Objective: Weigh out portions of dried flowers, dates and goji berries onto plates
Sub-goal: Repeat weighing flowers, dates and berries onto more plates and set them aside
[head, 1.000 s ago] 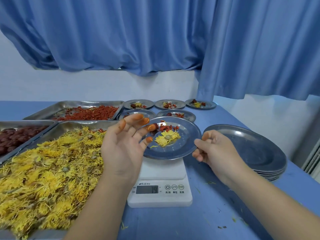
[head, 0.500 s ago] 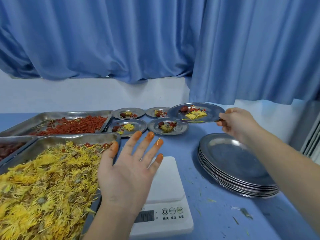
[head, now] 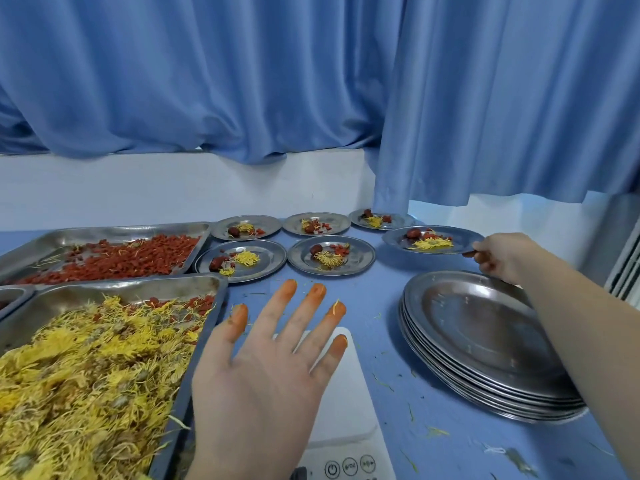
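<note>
My right hand (head: 504, 256) pinches the rim of a filled metal plate (head: 459, 233) holding a date, goji berries and a yellow flower, at the right end of the nearer plate row, just above or on the table. My left hand (head: 273, 368) hovers flat, fingers spread and stained orange, over the bare white scale (head: 343, 403). A big tray of dried yellow flowers (head: 90, 368) lies at the left. Behind it is a tray of goji berries (head: 114, 254). A corner of the date tray (head: 14, 296) shows at the far left.
Several other filled plates (head: 330, 254) stand in two rows at the back of the blue table (head: 381, 306). A stack of empty metal plates (head: 485, 341) sits at the right under my right forearm. Petal scraps litter the table. Blue curtains hang behind.
My right hand lifted the filled plate off the scale and carried it to the back right, lowering it beside the other plates. My left hand left the plate and now hovers over the scale.
</note>
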Demonstrator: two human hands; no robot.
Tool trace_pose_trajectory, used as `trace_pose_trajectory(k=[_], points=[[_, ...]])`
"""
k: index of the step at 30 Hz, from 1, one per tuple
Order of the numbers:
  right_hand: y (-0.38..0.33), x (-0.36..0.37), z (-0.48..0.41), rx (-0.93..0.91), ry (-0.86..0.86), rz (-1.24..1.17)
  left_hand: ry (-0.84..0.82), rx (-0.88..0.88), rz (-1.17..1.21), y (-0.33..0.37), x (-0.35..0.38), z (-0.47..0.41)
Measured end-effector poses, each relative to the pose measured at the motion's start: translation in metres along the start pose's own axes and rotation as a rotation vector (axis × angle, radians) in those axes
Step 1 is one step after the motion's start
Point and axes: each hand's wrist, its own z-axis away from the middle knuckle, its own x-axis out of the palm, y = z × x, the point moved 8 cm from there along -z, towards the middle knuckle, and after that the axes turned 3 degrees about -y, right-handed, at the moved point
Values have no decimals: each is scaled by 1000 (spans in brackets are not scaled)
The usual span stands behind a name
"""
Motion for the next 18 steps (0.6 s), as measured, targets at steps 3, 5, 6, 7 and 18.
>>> trace_pose_trajectory(k=[3,5,6,7,18], points=[[5,7,-11,31,-6,52,6,-33,6,-6,1,0],[6,11,-18,51,-5,73,-8,-46,1,-7,4,0],[7,13,-20,60,-3,73,-17,-53,-2,-7,5,0],[7,15,-22,69,0,74,-29,-61,-8,-7,7,0],[-4,48,-25,60,-80,-93,-50,-54,-41,-5,10,-3]])
